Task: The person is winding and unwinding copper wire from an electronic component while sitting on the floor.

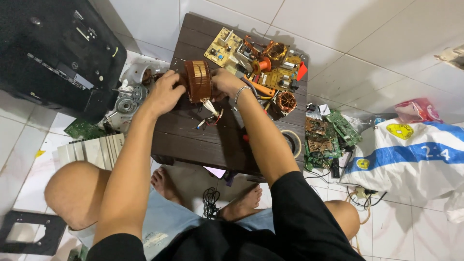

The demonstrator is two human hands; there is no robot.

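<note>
Both arms stretch forward over the knees, wrists bent in. The left hand [164, 93] wraps its fingers round one side of the brown toroidal coil [198, 80], the right hand [223, 82] clamps the other, standing it on edge near the low dark table's [193, 140] far-left corner, wire leads [211, 115] trailing beneath.

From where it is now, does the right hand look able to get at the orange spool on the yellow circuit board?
Probably yes: the right hand grips the toroidal coil, and the orange spool sits close beyond it, unobstructed.
</note>
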